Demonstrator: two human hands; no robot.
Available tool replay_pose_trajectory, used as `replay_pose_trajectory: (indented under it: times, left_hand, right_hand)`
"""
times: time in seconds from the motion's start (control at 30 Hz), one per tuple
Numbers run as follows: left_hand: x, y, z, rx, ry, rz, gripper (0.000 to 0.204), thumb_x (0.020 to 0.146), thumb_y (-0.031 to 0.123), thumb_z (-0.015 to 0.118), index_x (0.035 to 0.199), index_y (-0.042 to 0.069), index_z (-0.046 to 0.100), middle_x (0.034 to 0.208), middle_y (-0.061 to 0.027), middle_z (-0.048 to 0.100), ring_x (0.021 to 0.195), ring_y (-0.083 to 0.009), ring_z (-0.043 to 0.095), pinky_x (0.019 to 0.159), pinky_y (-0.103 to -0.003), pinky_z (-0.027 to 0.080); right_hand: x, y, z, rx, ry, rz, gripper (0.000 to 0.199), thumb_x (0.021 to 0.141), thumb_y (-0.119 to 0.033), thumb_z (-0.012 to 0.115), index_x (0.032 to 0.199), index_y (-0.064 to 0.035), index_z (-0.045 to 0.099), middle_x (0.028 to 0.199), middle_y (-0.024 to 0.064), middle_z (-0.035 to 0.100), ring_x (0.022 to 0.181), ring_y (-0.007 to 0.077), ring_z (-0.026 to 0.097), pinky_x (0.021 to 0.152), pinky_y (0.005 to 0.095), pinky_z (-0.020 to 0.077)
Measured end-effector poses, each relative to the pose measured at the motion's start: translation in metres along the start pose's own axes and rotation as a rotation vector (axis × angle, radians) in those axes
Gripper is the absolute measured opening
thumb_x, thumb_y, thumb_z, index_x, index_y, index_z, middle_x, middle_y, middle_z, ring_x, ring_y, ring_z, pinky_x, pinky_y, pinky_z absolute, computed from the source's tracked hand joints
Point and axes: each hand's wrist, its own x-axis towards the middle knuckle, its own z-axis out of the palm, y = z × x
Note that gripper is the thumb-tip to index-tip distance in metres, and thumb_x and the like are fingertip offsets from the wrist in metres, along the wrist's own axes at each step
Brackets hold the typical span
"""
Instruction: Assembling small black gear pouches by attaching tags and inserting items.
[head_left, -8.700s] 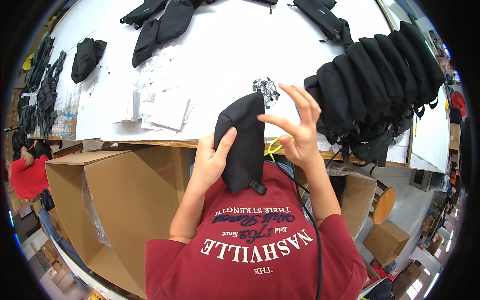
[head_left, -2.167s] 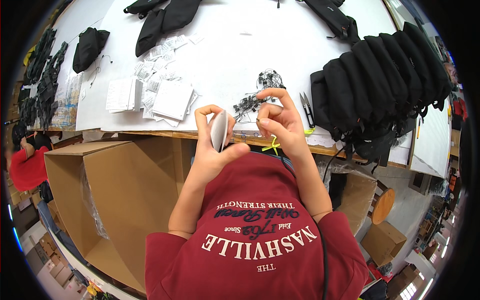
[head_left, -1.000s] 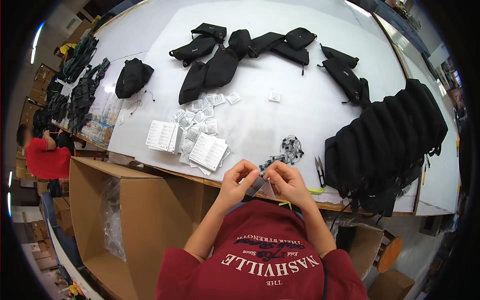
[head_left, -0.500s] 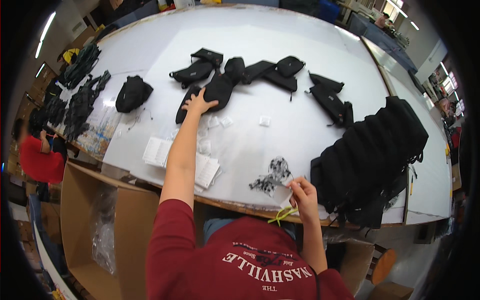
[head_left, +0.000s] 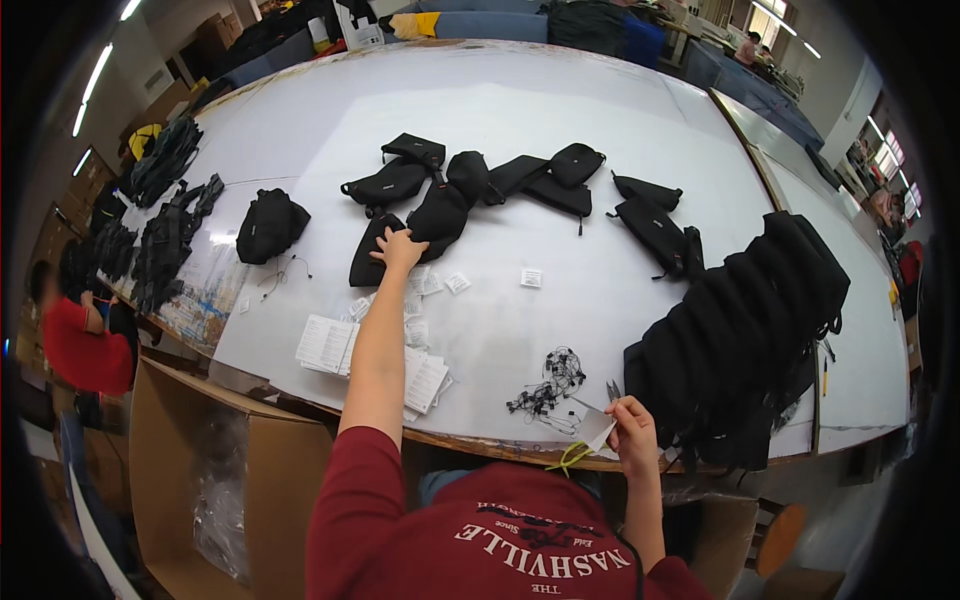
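My left hand (head_left: 400,250) reaches far over the table and lies on a small black pouch (head_left: 370,258), thumb apart from the fingers. Right beside it is another black pouch (head_left: 438,220). Near the table's front edge, my right hand (head_left: 632,428) pinches a white tag (head_left: 596,430). A thin grey pointed tip (head_left: 613,390) sticks up beside those fingers; I cannot tell its kind. Below the tag, a yellow-green strip (head_left: 570,457) hangs at the edge. Close to this hand lies a tangle of black-and-clear tag strings (head_left: 550,388).
More black pouches (head_left: 545,180) lie across the middle. A row of black bags (head_left: 740,330) stands at the right. Printed white slips (head_left: 325,342) and small white packets (head_left: 458,283) lie before me. An open cardboard box (head_left: 285,490) stands below left. A person in red (head_left: 85,345) is farther left.
The left hand stays at the pouches, its fingers drawn closer together. The right hand has turned a little, bringing the white tag and the grey tip into clearer view. The whole view has shifted slightly.
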Motion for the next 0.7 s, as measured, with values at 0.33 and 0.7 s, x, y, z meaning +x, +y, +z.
replay_pose_trajectory:
  times: [0.33, 0.7]
  left_hand:
    - [-0.027, -0.002, -0.054, -0.312, 0.302, 0.58, 0.025, 0.073, 0.008, 0.065, 0.095, 0.005, 0.053, 0.087, -0.0185, 0.064, 0.086, -0.0398, 0.061, 0.073, -0.045, 0.048]
    - [-0.204, 0.025, -0.065, 0.301, -0.411, 1.268, 0.066, 0.062, 0.024, 0.083, 0.119, 0.012, 0.053, 0.135, -0.0087, 0.047, 0.13, -0.0274, 0.04, 0.111, -0.046, 0.025]
  right_hand:
    - [-0.005, 0.0, 0.015, -0.049, 0.022, -0.023, 0.017, 0.095, -0.018, 0.055, 0.089, -0.0028, 0.061, 0.063, -0.0019, 0.052, 0.044, 0.0041, 0.044, 0.04, 0.0182, 0.0296]
    - [-0.002, -0.005, 0.028, -0.13, -0.125, 0.003, 0.019, 0.093, -0.018, 0.058, 0.087, -0.001, 0.065, 0.057, -0.0018, 0.053, 0.044, 0.0022, 0.042, 0.042, 0.0186, 0.0294]
